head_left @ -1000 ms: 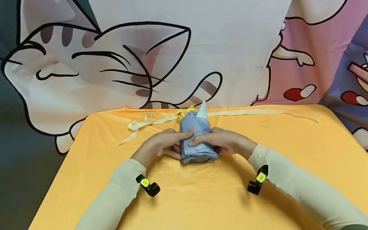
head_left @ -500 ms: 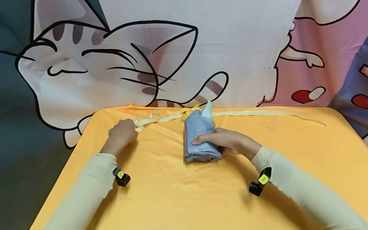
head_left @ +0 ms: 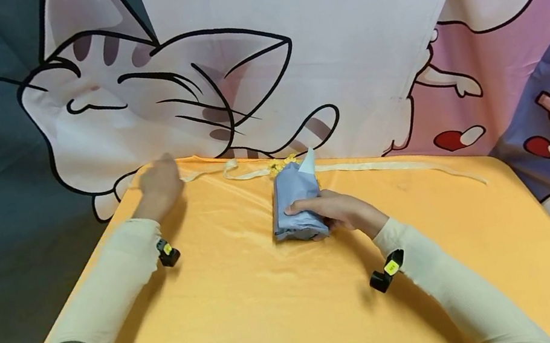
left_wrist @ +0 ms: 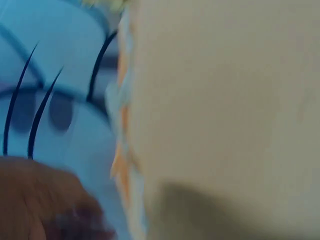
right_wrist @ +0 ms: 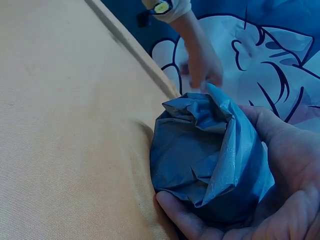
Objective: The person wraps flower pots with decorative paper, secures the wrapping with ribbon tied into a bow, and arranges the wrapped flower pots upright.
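Note:
A bouquet of small yellow flowers point(head_left: 283, 163) lies on the table, wrapped in blue paper point(head_left: 293, 196) with a pale pointed corner point(head_left: 308, 163) at the top. My right hand point(head_left: 339, 210) grips the wrap from the right, thumb across its front. The right wrist view shows the folded bottom of the wrap point(right_wrist: 200, 150) in the fingers. A cream ribbon point(head_left: 389, 163) runs behind the bouquet to both sides. At the far left corner, my left hand point(head_left: 159, 187) is blurred, fingers curled, with the ribbon's left part point(head_left: 242, 175) leading into it. The fingertips' grip is hidden.
The yellow cloth-covered table point(head_left: 254, 304) ends at a back edge close to the ribbon. A printed cat backdrop point(head_left: 142, 109) hangs right behind it. Wrist cameras point(head_left: 387, 270) sit on both sleeves.
My left hand has let go of the bouquet, moved left to the ribbon and taken its end, drawing it farther left. The right hand keeps its hold on the bouquet.

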Demonstrator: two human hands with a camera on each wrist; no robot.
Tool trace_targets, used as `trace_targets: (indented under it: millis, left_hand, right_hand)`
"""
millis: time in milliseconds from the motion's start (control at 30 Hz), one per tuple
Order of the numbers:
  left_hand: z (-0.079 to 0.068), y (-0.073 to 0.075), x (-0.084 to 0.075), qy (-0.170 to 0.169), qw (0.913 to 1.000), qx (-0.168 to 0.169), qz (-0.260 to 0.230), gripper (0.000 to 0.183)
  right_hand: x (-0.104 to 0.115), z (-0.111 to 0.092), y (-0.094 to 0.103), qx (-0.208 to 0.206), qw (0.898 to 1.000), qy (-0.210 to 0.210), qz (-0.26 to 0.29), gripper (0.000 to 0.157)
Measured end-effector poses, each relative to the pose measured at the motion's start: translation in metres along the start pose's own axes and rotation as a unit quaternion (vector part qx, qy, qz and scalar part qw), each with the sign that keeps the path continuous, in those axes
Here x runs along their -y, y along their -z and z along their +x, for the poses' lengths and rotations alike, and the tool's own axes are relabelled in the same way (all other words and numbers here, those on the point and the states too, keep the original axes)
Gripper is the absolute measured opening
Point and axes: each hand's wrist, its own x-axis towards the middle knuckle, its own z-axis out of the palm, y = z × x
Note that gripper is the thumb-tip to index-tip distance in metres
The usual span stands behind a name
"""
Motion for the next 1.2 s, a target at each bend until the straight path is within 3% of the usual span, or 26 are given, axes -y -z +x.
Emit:
trace_targets:
  millis: [133,233,367,433,567,667,700,733,833,867,900,933,1000,1067,1100,1133,1200]
  left_hand:
    - [0.009,-0.033,-0.036,-0.108,0.9902,0.051,-0.072,0.044]
    - [0.018,-0.049,-0.057,-0.132,0.9870,0.058,-0.071,0.049]
    - [0.032,-0.053,-0.065,-0.096,0.9918,0.056,-0.062,0.051]
    - [0.047,-0.060,-0.051,-0.080,0.9938,0.047,-0.061,0.044]
    - [0.052,-0.053,-0.029,-0.019,0.9960,0.066,-0.057,0.023]
    - [0.038,-0.043,-0.031,0.021,0.9964,0.061,-0.055,0.029]
    - [0.042,-0.052,-0.027,0.017,0.9972,0.047,-0.056,0.037]
    - [0.036,-0.053,-0.032,0.013,0.9976,0.035,-0.059,0.046]
    - [0.016,-0.055,-0.058,-0.012,0.9902,0.056,-0.127,0.069]
    - [0.008,-0.055,-0.070,-0.020,0.9822,0.081,-0.168,0.076]
    - [-0.002,-0.053,-0.084,-0.022,0.9676,0.122,-0.220,0.084]
    - [-0.017,-0.045,-0.104,-0.015,0.9471,0.169,-0.273,0.088]
    - [-0.029,-0.047,-0.128,0.009,0.8968,0.251,-0.364,0.096]
    - [-0.035,-0.053,-0.144,0.029,0.8600,0.306,-0.407,0.098]
    - [-0.036,-0.056,-0.149,0.036,0.8487,0.321,-0.418,0.095]
    - [-0.037,-0.058,-0.153,0.042,0.8441,0.329,-0.422,0.091]
    - [-0.038,-0.063,-0.157,0.046,0.8455,0.327,-0.419,0.085]
  right_hand:
    - [-0.001,0.000,0.001,-0.004,1.000,0.000,0.000,0.069]
    - [-0.002,-0.001,0.000,-0.002,1.000,0.003,0.000,0.067]
    - [-0.003,-0.001,-0.001,-0.001,1.000,0.006,-0.001,0.066]
    - [-0.003,-0.001,0.000,-0.003,1.000,0.006,-0.002,0.066]
    - [-0.002,-0.001,0.000,0.000,1.000,0.008,-0.007,0.069]
    - [-0.001,0.000,0.002,-0.001,1.000,0.001,-0.012,0.069]
    - [-0.001,0.000,0.003,-0.004,1.000,-0.001,-0.015,0.068]
    - [-0.001,0.000,0.003,-0.004,1.000,-0.003,-0.017,0.068]
    - [0.001,-0.001,0.004,-0.004,1.000,-0.003,-0.024,0.067]
    - [0.001,-0.001,0.004,-0.003,1.000,-0.002,-0.024,0.066]
    - [0.001,-0.002,0.005,-0.001,1.000,0.000,-0.023,0.064]
    - [0.001,-0.002,0.006,-0.001,1.000,0.002,-0.023,0.063]
    - [0.001,-0.002,0.007,0.000,1.000,0.006,-0.026,0.061]
    - [0.001,-0.001,0.007,0.001,1.000,0.008,-0.027,0.060]
    - [0.001,-0.001,0.006,0.002,1.000,0.008,-0.028,0.060]
    - [0.001,0.000,0.006,0.004,0.999,0.008,-0.031,0.061]
    - [0.002,0.001,0.004,0.007,0.999,0.006,-0.032,0.063]
